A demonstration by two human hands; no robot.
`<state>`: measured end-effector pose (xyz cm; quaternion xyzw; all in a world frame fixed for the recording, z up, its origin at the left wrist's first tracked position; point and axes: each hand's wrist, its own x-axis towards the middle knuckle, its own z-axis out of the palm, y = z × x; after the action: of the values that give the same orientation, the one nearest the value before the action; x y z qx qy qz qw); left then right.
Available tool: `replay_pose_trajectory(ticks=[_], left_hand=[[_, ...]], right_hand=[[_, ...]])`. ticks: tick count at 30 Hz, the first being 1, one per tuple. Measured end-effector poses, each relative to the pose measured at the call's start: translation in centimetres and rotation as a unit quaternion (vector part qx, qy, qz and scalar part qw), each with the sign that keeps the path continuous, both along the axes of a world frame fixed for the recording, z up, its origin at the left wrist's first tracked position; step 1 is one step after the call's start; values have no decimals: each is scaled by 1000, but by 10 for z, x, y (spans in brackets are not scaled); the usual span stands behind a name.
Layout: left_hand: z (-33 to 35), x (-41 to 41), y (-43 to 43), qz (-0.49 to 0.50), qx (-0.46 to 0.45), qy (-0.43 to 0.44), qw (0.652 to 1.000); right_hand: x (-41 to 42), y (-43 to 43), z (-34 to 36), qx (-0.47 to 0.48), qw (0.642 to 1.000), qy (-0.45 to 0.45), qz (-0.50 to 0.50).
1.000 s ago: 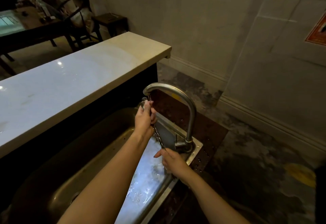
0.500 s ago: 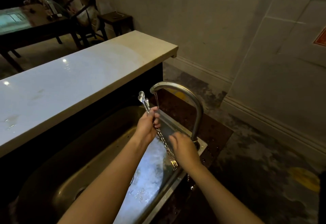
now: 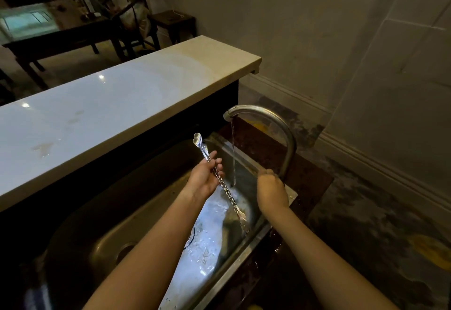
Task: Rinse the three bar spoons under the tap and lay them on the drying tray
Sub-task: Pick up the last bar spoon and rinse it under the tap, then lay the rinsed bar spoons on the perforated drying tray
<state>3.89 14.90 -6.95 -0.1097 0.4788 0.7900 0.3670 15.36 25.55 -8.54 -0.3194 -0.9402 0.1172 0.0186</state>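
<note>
My left hand (image 3: 205,177) grips a bundle of long twisted bar spoons (image 3: 228,193) over the steel sink (image 3: 117,217). Their bowls (image 3: 197,138) point up and away, their forked ends (image 3: 244,226) point down toward me. A thin stream of water (image 3: 233,153) falls from the curved tap (image 3: 273,119), just right of the spoons. My right hand (image 3: 271,192) is closed at the base of the tap, on what looks like its handle, which is hidden under the fingers. No drying tray shows.
A long pale stone counter (image 3: 109,114) runs above the far side of the sink. The floor to the right is dark and wet (image 3: 366,212). Far back a person sits on a chair (image 3: 134,16) at a dark wooden table (image 3: 61,36).
My right hand let go of the spoons' lower end and moved right to the tap's base. My left hand drew the spoons left, out of the stream. The view shifted slightly.
</note>
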Motion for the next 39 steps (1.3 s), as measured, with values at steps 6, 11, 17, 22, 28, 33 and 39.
replay_pose_trajectory(ticks=[6, 11, 17, 22, 28, 33, 39], left_hand=[[-2, 12, -18, 7, 17, -10, 1000], [0, 23, -34, 23, 40, -9, 999], [12, 32, -60, 36, 24, 20, 999], [30, 37, -88, 52, 56, 36, 996], [53, 39, -136, 124, 80, 59, 987], [70, 49, -183, 139, 18, 135, 981], [73, 91, -245, 132, -250, 245, 928]], right_hand=[[6, -4, 6, 3, 1000, 4, 15], [7, -6, 16, 0, 999, -28, 22], [2, -32, 34, 24, 997, -64, 32], [-14, -91, 55, -134, 980, 36, 143], [-9, -153, 64, -598, 791, 48, 122], [-6, -204, 65, -651, 738, 111, 139], [13, -258, 68, -700, 693, 104, 138]])
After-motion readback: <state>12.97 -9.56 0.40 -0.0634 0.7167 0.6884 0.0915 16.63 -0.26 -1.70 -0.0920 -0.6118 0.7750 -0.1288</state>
